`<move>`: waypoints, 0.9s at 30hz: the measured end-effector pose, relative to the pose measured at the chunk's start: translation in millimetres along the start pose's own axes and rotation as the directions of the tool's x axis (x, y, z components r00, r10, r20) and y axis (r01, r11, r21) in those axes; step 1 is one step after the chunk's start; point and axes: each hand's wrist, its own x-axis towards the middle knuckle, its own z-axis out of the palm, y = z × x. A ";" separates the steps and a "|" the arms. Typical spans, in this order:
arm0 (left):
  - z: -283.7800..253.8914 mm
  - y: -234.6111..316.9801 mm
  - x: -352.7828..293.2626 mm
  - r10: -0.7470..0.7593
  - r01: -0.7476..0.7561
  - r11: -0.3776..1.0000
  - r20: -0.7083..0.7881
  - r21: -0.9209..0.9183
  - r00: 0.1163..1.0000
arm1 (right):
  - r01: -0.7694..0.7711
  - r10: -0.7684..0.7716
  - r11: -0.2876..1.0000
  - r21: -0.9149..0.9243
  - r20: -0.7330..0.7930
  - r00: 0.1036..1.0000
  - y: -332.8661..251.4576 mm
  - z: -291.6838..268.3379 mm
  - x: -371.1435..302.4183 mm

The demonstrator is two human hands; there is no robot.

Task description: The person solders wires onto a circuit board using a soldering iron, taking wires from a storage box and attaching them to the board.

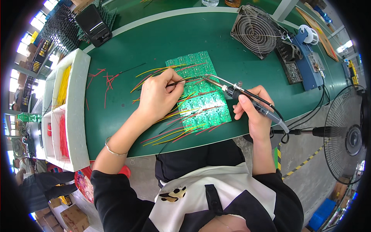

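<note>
A green circuit board panel point(208, 116) lies on the green tabletop in front of me, with several red and yellow wires point(169, 134) reaching out from it to the left. Over its left side, my left hand point(156, 94) pinches a black wire point(189, 79), whose far end points to the board's upper middle. My right hand point(257, 116) grips a soldering iron point(234, 92) like a pen, coming in from the right. A thin metal feed tube runs along the iron, and its tip is close to the end of the black wire. Whether they touch I cannot tell.
To the left stands a white foam box point(79, 116) holding yellow wires point(63, 87) and red wires point(63, 135). Red wire scraps point(110, 81) lie beside it. A metal-grilled fan point(257, 33) and a blue solder feeder point(309, 65) stand back right; a pedestal fan point(352, 135) is at right.
</note>
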 end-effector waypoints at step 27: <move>0.5 3.4 -0.6 0.097 -0.095 0.992 -0.031 0.080 0.995 | 0.171 -0.159 0.985 0.009 -0.311 0.937 -3.2 -44.6 10.7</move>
